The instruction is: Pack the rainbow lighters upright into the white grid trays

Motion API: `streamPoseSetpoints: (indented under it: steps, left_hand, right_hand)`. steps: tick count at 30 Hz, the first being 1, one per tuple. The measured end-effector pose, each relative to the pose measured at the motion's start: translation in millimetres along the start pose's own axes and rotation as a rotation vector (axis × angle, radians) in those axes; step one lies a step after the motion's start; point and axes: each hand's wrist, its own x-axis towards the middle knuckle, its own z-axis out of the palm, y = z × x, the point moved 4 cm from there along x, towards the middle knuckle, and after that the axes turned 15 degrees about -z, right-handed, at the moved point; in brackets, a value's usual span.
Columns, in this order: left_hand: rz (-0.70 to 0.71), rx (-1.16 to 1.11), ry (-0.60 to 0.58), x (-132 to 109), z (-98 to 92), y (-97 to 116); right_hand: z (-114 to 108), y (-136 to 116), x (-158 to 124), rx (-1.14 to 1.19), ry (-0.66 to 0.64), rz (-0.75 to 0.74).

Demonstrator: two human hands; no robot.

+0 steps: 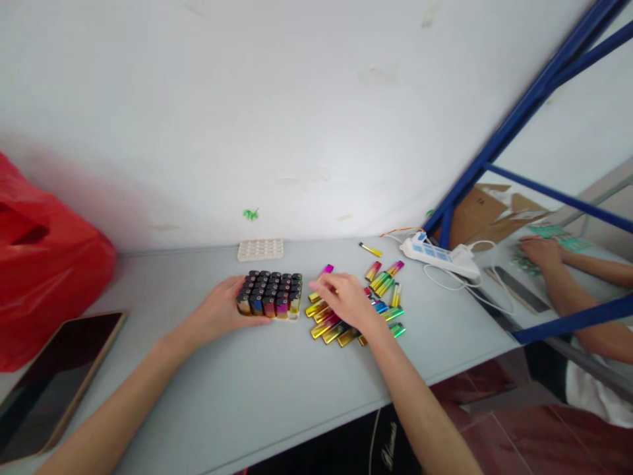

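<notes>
A tray full of upright lighters point(271, 294) with black caps and coloured bodies stands in the middle of the pale table point(257, 389). My left hand point(223, 311) rests against the tray's left and front side, fingers curled round its corner. My right hand point(346, 300) lies over a pile of loose shiny lighters point(383, 310) to the right of the tray, fingers bent down onto them. Whether it grips one is hidden. More loose lighters point(384, 276) lie further back, and a single one point(370, 249) is near the wall.
An empty white tray point(260, 249) lies against the wall. A white power strip point(438, 256) with cable sits at the right. A red bag point(44, 257) and a dark tablet point(54, 379) are at the left. Another person's arm point(568, 290) works beyond a blue frame point(499, 132).
</notes>
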Motion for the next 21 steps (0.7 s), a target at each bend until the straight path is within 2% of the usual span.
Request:
streamPoseSetpoints:
  steps: [3, 4, 6, 8, 10, 14, 18, 21]
  left_hand:
    - [0.005, -0.012, 0.006, 0.9, 0.6, -0.9]
    - [0.005, -0.019, 0.007, 0.7, 0.3, -0.6]
    - [0.001, -0.031, 0.002, -0.1, -0.3, 0.4]
    - [-0.006, -0.031, -0.009, -0.5, -0.5, 0.5]
    - [0.001, -0.021, -0.005, -0.1, -0.4, -0.5]
    - [0.043, -0.005, 0.008, 1.8, 1.2, -3.6]
    - [0.044, 0.003, 0.004, 0.6, 0.8, -1.5]
    - [0.014, 0.001, 0.0, -1.6, -1.3, 2.4]
  right_hand:
    - [-38.0, 50.2, 3.6, -0.204, 0.173, 0.148]
    - [-48.9, 69.9, 6.9, -0.283, 0.17, 0.22]
    - [-64.9, 109.2, 13.6, -0.417, 0.084, 0.426]
    - [-74.0, 136.0, 21.3, -0.446, 0.062, 0.494]
    - [-75.5, 152.2, 25.4, -0.438, 0.038, 0.533]
    - [-70.5, 161.7, 23.6, -0.383, 0.017, 0.534]
    - [-64.4, 151.0, 20.7, -0.308, 0.088, 0.45]
    - [-48.3, 128.1, 19.1, 0.024, 0.258, 0.362]
